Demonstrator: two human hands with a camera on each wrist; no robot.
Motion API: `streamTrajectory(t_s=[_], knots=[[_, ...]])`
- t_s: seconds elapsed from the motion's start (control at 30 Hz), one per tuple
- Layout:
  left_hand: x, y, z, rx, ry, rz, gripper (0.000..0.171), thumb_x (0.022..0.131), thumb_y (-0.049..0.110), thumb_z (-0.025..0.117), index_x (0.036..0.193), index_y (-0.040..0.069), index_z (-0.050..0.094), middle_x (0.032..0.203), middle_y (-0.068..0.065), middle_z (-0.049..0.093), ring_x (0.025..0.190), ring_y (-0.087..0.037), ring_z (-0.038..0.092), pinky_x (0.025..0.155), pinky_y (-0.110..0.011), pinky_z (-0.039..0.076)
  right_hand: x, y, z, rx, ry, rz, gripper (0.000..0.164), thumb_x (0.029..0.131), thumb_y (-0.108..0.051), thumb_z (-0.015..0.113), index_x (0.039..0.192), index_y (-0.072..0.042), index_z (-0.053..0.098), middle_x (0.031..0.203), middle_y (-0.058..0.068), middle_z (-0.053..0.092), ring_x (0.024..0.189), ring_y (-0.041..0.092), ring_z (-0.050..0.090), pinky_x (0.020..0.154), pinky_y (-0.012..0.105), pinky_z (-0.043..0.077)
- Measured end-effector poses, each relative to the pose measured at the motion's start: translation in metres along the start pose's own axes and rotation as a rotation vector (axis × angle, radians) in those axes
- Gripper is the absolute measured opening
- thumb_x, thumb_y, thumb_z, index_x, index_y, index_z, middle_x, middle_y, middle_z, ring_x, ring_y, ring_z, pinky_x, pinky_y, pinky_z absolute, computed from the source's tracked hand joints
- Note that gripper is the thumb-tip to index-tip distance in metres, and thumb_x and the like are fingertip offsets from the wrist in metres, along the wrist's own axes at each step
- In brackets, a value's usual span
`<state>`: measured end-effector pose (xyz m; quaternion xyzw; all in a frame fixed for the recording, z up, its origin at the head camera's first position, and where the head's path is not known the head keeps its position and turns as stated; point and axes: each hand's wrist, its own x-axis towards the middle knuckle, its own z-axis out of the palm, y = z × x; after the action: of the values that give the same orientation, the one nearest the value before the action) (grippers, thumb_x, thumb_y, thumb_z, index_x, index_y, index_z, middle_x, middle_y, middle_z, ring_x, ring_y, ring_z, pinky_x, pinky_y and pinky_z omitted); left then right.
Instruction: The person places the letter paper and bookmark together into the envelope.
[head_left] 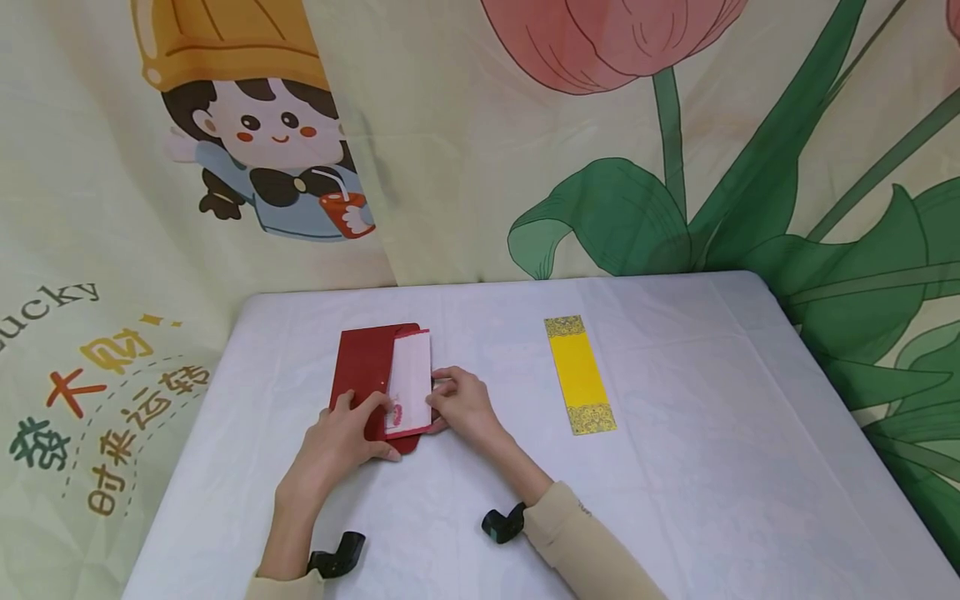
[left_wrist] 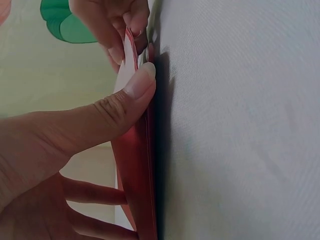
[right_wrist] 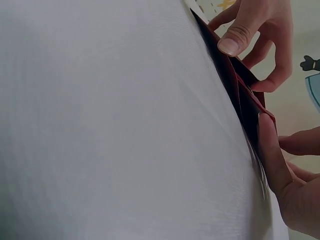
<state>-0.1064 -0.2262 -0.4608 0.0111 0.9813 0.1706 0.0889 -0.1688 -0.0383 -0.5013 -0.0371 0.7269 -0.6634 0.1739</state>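
Note:
A red paper envelope (head_left: 362, 358) with a rounded right-hand end lies at the table's left-centre. Over its right part is a white paper piece (head_left: 411, 375) with red edges and a small pink print near the bottom. My left hand (head_left: 339, 433) holds the envelope, fingers on its face and thumb (left_wrist: 140, 82) at the near edge; its index fingertip reaches the white piece's left side. On the right, my right hand (head_left: 465, 408) pinches the white piece's edge between thumb and fingers. In the right wrist view the lower edge stands slightly parted, with a dark inside (right_wrist: 248, 112).
A yellow paper strip (head_left: 581, 375) with patterned ends lies right of the hands. The white-covered table (head_left: 712, 500) backs onto a printed cloth (head_left: 450, 167) with a cartoon figure and tulips. Black wrist cameras (head_left: 339, 557) sit at both wrists.

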Motion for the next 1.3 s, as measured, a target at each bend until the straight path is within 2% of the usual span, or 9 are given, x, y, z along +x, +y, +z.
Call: streamTrajectory(t_s=[0.33,0.67,0.87,1.3], knots=[[-0.002,0.0,0.0,0.004,0.0,0.001,0.073,0.066,0.042,0.087,0.128,0.02,0.055,0.14,-0.031,0.039,0.116,-0.057,0.045,0.083,-0.065,0.05,-0.001,-0.002,0.006,-0.04,0.02,-0.025,0.042,0.087,0.002,0.066,0.128,-0.001,0.056,0.088,0.009,0.067,0.055,0.019,0.067,0.05,0.034,0.057],[-0.002,0.0,-0.002,0.003,0.001,0.01,0.071,0.067,0.045,0.086,0.126,0.022,0.054,0.139,-0.031,0.04,0.112,-0.057,0.047,0.082,-0.067,0.047,0.001,-0.001,0.013,-0.1,0.036,-0.054,0.042,0.085,0.001,0.068,0.126,-0.001,0.058,0.087,0.01,0.068,0.061,0.014,0.066,0.05,0.029,0.056],[-0.001,0.0,-0.002,0.004,0.0,0.009,0.068,0.068,0.043,0.086,0.124,0.022,0.055,0.138,-0.03,0.041,0.112,-0.057,0.048,0.082,-0.067,0.047,0.002,-0.003,0.017,-0.133,0.038,-0.066,0.042,0.085,0.0,0.068,0.126,0.0,0.058,0.086,0.009,0.068,0.058,0.014,0.064,0.049,0.027,0.055],[0.0,0.002,-0.002,0.002,-0.011,-0.004,0.068,0.068,0.042,0.086,0.124,0.021,0.055,0.139,-0.032,0.04,0.115,-0.058,0.045,0.083,-0.068,0.047,0.004,-0.005,0.026,-0.135,0.031,-0.071,0.04,0.085,0.002,0.068,0.124,0.001,0.059,0.084,0.009,0.068,0.06,0.012,0.065,0.05,0.025,0.056]])
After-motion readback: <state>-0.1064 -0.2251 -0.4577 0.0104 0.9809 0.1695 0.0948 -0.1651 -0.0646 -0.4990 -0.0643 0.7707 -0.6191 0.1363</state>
